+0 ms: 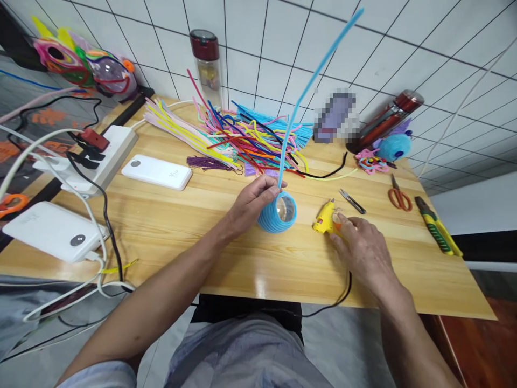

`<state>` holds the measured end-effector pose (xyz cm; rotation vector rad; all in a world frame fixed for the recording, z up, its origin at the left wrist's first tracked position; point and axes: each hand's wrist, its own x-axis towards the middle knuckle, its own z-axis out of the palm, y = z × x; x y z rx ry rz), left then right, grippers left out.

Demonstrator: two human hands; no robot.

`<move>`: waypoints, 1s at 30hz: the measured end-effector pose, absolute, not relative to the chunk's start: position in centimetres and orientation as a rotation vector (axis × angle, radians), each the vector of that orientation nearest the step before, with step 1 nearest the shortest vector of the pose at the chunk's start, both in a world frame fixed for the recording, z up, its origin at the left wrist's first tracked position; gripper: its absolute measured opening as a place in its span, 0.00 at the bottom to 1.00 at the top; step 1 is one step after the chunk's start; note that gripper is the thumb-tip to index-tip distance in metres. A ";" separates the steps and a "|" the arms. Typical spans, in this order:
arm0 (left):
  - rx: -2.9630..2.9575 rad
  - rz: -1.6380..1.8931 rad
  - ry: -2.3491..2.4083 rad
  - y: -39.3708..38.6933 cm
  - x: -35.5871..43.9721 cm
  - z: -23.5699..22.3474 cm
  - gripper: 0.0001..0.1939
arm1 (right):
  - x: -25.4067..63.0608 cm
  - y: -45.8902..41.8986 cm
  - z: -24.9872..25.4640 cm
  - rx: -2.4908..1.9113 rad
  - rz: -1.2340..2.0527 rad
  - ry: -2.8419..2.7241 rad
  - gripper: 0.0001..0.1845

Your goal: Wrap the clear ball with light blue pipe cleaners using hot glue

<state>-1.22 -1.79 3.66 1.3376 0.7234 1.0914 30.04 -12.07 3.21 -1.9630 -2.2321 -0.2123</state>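
While the left hand point(252, 202) grips a small round thing wrapped in blue pipe cleaner point(277, 215), fingers curled over its top edge, the loose end of that same blue pipe cleaner point(311, 86) shoots way up past the wall tiles. The wrapped piece sits roughly mid-table, a bit toward the near edge, with a clear shiny dome showing at its open end. The right hand point(363, 250) lies just to the right of it, closed around a little yellow glue gun point(325, 220) that rests on the wooden table point(202, 215); its black cord point(343, 293) drops off the front edge.

Behind the wrapped piece there's a big messy pile of colored pipe cleaners point(242, 137), fanned out near the wall. A bottle with a dark red cap point(207, 64) stands behind the pile. Small thread snips point(352, 201) lie just past the glue gun, then orange-handled scissors point(399, 196) and a green and yellow utility knife point(438, 229) further right, well apart from the hands. A fuzzy blue ball point(393, 146) and a pink twisted bit sit near the far right corner.

Over on the left: a white power bank point(156, 172), a second white one point(50, 230) near the corner with cables plugged in, and a white power strip point(100, 156).
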 end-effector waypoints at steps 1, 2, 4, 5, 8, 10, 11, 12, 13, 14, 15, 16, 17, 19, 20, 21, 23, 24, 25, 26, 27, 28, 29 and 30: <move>1.346 1.090 0.722 -1.8 -1.2 3.6 0.21 | 29.4 -11.7 4.3 -1.872 -0.172 -2.199 0.24; 1.353 1.090 0.719 -1.8 -1.2 3.6 0.21 | 28.7 -11.2 5.3 -1.756 -0.083 -2.171 0.23; 1.376 1.093 0.717 -1.8 -1.3 3.5 0.19 | 26.6 -9.9 7.1 -1.590 0.161 -2.111 0.21; 1.395 1.094 0.721 -1.8 -1.3 3.5 0.19 | 25.4 -9.2 7.6 -1.535 0.295 -2.079 0.22; 1.470 1.104 0.752 -1.8 -1.5 3.5 0.17 | 22.5 -7.2 7.6 -1.372 0.653 -2.068 0.39; 1.504 1.093 0.767 -1.7 -1.6 3.6 0.17 | 21.4 -6.4 6.7 -1.311 0.797 -2.094 0.52; 1.512 1.080 0.767 -1.6 -1.6 3.5 0.17 | 21.2 -6.2 6.2 -1.299 0.829 -2.105 0.56; 1.516 1.066 0.763 -1.6 -1.6 3.5 0.18 | 21.1 -6.1 5.7 -1.293 0.841 -2.110 0.57; 1.518 1.049 0.757 -1.5 -1.6 3.4 0.19 | 21.1 -6.1 5.2 -1.290 0.841 -2.111 0.58; 1.521 1.034 0.753 -1.5 -1.6 3.3 0.19 | 21.2 -6.1 4.8 -1.288 0.835 -2.108 0.59; 1.525 1.018 0.752 -1.5 -1.6 3.2 0.20 | 21.3 -6.2 4.5 -1.288 0.832 -2.101 0.60; 1.530 1.001 0.756 -1.5 -1.6 3.2 0.21 | 21.3 -6.2 4.2 -1.288 0.835 -2.093 0.60; 1.535 0.984 0.769 -1.5 -1.5 3.1 0.22 | 21.3 -6.2 4.0 -1.293 0.839 -2.080 0.61; 1.542 0.961 0.815 -1.7 -1.5 3.2 0.27 | 21.1 -6.2 3.7 -1.317 0.836 -2.047 0.64; 1.543 0.954 0.845 -1.8 -1.5 3.2 0.30 | 21.0 -6.2 3.5 -1.333 0.829 -2.030 0.65; 1.543 0.943 0.875 -1.9 -1.5 3.4 0.34 | 20.9 -6.2 3.4 -1.348 0.818 -2.015 0.66; 1.532 0.907 0.923 -2.0 -1.5 3.7 0.43 | 20.6 -6.1 3.1 -1.371 0.792 -1.989 0.67; 1.523 0.882 0.938 -2.1 -1.4 3.8 0.47 | 20.5 -6.1 3.0 -1.382 0.777 -1.976 0.67; 1.508 0.857 0.946 -2.2 -1.4 3.8 0.50 | 20.4 -6.1 3.0 -1.394 0.758 -1.959 0.67; 1.485 0.830 0.941 -2.2 -1.3 3.9 0.53 | 20.3 -6.1 2.9 -1.405 0.734 -1.941 0.66; 1.456 0.803 0.922 -2.2 -1.2 3.8 0.56 | 20.2 -6.1 2.9 -1.418 0.707 -1.923 0.66; 1.421 0.779 0.894 -2.2 -1.1 3.8 0.57 | 20.1 -6.2 2.9 -1.428 0.678 -1.907 0.66; 1.381 0.758 0.861 -2.2 -1.1 3.7 0.57 | 20.1 -6.2 3.0 -1.435 0.650 -1.897 0.66; 1.340 0.744 0.826 -2.1 -1.0 3.6 0.57 | 20.0 -6.3 3.1 -1.437 0.627 -1.894 0.66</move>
